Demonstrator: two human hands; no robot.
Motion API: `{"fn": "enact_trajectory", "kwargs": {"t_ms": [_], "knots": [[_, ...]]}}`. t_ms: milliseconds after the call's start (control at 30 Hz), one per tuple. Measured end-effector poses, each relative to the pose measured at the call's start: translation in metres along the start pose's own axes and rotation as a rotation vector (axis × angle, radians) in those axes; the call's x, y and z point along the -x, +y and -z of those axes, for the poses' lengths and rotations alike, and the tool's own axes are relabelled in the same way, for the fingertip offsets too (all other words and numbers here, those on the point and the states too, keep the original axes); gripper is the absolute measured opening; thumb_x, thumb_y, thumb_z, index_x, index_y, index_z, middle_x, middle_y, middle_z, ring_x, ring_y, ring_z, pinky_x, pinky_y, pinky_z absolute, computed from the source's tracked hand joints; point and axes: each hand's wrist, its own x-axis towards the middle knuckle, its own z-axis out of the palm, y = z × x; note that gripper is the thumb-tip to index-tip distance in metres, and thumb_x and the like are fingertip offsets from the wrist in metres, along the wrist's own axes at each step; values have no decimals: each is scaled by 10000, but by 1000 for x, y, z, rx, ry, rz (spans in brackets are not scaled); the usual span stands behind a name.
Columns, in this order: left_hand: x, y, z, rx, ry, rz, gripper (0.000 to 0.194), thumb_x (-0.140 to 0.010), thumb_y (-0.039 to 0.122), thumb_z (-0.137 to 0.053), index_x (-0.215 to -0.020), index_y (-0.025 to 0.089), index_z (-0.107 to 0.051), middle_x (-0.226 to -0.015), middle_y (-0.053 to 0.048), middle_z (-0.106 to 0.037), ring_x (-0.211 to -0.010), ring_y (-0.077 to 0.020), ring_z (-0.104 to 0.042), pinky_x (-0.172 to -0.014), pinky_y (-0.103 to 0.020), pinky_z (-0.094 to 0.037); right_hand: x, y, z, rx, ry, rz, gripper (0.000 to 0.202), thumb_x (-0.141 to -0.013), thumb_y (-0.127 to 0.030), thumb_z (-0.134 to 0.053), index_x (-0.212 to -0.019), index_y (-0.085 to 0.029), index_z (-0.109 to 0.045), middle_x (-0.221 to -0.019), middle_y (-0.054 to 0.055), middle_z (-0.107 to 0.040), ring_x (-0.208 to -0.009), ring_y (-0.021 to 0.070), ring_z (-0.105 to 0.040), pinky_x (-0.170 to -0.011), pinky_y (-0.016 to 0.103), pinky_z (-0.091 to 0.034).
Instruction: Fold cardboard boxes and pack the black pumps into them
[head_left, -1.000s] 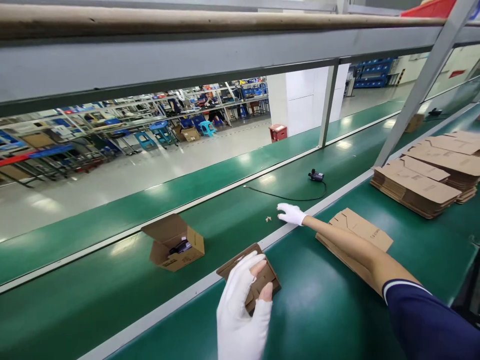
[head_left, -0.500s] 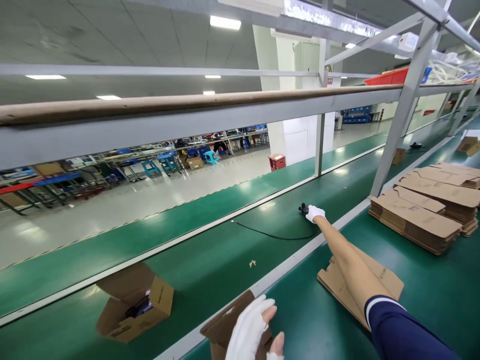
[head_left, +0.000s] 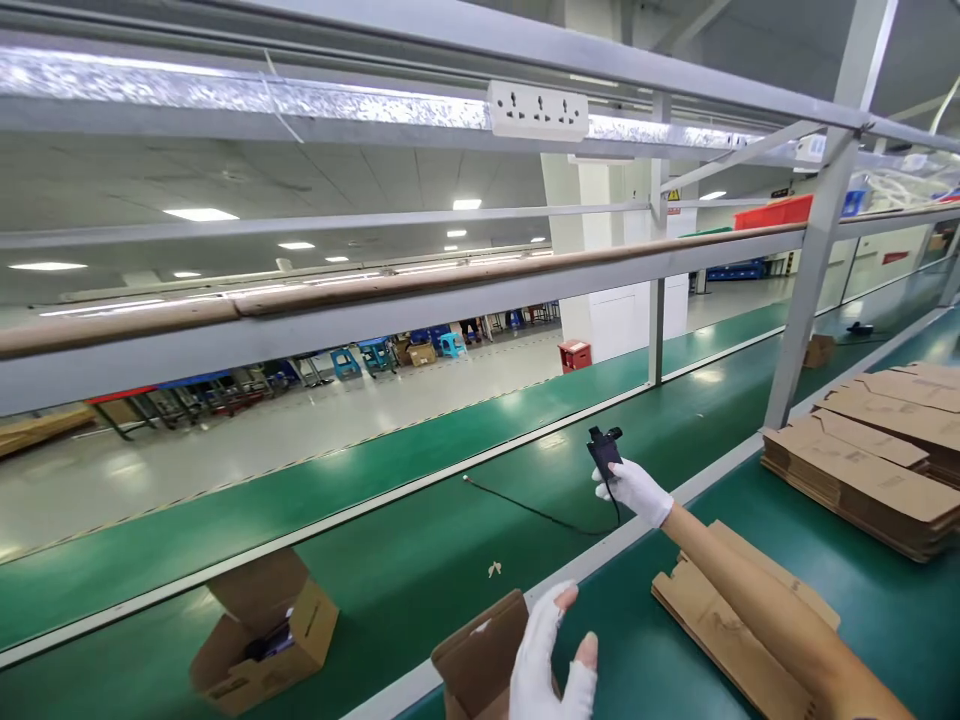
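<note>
The right hand [head_left: 636, 488], in a white glove, is reaching out over the green conveyor belt [head_left: 420, 560] and is closing its fingers around a small black device [head_left: 604, 452], lifting it clear of the belt surface; a thin black cable [head_left: 536, 510] is trailing from the device and lying across the belt toward the left. The forearm is passing over a stack of flat cardboard blanks [head_left: 720, 620] lying on the near green worktop [head_left: 885, 610]. The left hand [head_left: 551, 665], also gloved with bare fingertips showing, is resting with fingers spread loosely against an open brown carton [head_left: 480, 655] standing at the near edge of the belt; the contents of this carton are not visible. Further left on the belt, a second open carton [head_left: 262, 630] is lying tilted with its flaps up, and a dark item is showing inside it, too small to identify. A small scrap [head_left: 493, 569] is lying on the belt between the two hands. Taller stacks of flattened cartons [head_left: 862, 475] are sitting at the right end of the worktop.
</note>
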Motion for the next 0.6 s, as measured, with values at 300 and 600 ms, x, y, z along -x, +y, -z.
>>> {"fn": "enact_trajectory", "kwargs": {"t_ms": [300,600], "knots": [[32,10,-27,638,-42,2,813,-637,667,-742,-1248,166,-552,-1305,-176,-510,-1251,-382,-449,-1083,-466,-387,164,-120,-59,99,-437,227,400,-687,-249,-710,-1057,-190,-570,-927,40,-615,-740,201,-605,-641,283,-510],[22,19,19,844,259,-30,547,-714,552,-754,-1078,187,-573,-1083,-92,-628,-1058,-275,-600,-1016,-423,-440,198,-141,-43,477,-772,-122,502,-749,-147,-568,-1233,-283,-572,-907,-16,-675,-389,82,-456,-326,172,-359]]}}
